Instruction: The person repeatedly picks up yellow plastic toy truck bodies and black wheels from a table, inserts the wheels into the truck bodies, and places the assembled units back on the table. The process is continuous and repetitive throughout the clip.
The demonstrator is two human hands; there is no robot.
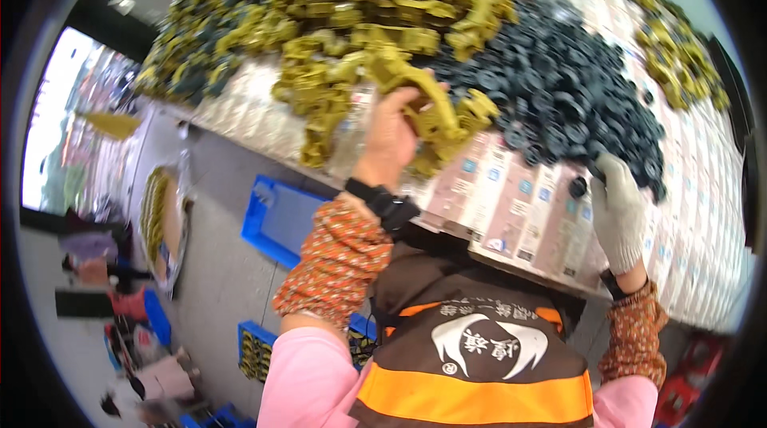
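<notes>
Olive-yellow curved plastic part (435,112) sits over the pale printed surface (499,204), gripped by fingers of the bare left hand (390,140); likely light, stiff, best held mid-arch. White-gloved right hand (619,208) adjoins dark round pieces (559,84); grip cannot be told.

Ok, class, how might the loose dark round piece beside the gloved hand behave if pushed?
The dark round piece might roll on edge, given its rounded outline. It's probably light, being small beside the gloved right hand. It likely won't drag others, lying apart from the dark pile.
</notes>
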